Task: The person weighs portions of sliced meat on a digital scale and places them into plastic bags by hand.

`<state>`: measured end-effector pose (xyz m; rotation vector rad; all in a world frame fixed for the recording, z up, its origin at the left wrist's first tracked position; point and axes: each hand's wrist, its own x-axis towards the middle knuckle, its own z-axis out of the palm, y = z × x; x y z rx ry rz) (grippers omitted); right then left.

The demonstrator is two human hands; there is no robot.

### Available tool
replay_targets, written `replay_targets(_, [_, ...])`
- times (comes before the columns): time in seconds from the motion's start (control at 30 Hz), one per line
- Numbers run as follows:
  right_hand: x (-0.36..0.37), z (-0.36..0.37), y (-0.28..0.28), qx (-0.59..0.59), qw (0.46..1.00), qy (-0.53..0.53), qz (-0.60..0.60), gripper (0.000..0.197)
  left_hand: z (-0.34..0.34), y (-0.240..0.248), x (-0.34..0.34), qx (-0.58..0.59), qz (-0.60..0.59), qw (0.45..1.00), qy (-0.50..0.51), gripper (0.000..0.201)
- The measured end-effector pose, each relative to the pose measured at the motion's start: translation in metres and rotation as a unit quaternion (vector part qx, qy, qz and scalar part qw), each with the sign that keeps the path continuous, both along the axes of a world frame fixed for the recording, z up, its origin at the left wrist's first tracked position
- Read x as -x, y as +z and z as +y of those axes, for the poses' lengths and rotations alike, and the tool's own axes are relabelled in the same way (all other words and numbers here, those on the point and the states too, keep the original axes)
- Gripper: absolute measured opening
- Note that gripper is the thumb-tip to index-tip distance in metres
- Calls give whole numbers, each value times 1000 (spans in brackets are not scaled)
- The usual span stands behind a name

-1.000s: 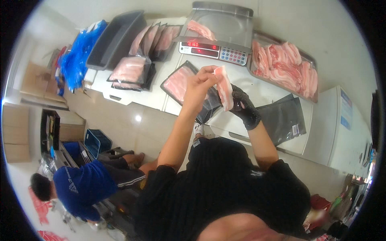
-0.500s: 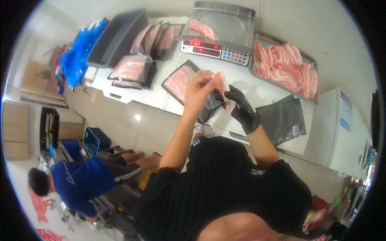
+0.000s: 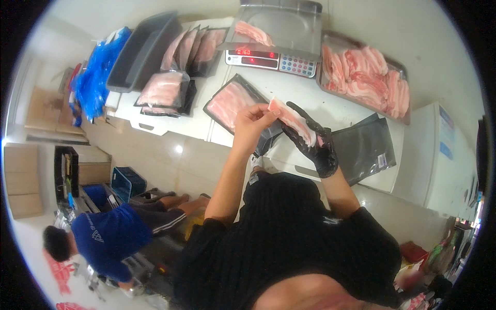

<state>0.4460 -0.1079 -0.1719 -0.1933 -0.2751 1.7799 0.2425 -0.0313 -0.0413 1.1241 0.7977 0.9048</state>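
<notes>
Between my hands is a strip of sliced pork belly (image 3: pixel 293 121), pink and white. My bare left hand (image 3: pixel 251 123) pinches its far left end between thumb and fingers. Lying along the palm of my right hand (image 3: pixel 324 153), in a wet black glove, the strip is held with the fingers stretched out beside it. Whether it is one slice or a few stacked, I cannot tell. Just beyond my left hand lies a clear-fronted black pouch (image 3: pixel 230 103) filled with pork slices, its lower part hidden by my hand. Flat black pouches (image 3: pixel 364 150) lie right of my glove.
A digital scale (image 3: pixel 279 31) bears a small pile of pork slices (image 3: pixel 253 33). Right of it stands a metal tray (image 3: pixel 325 85) of sliced pork. Several filled pouches (image 3: pixel 163 89), a grey bin (image 3: pixel 139 57) and blue plastic (image 3: pixel 103 77) are at left. A person (image 3: pixel 111 232) works behind at left.
The pork strip has turned from nearly upright to slanting across my gloved palm. My right hand has opened out under it, and my left hand has moved slightly down and left.
</notes>
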Motion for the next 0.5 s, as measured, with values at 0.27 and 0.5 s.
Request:
replay_targets(0.27, [16,-26,56,9,977,-39,-211,77,-4,-7,-3,-72,154,985,7,31])
replay_targets(0.5, [25,-67,47,95,979,-129,-126,82,7,-13,-1,-69,189,979,-27,32])
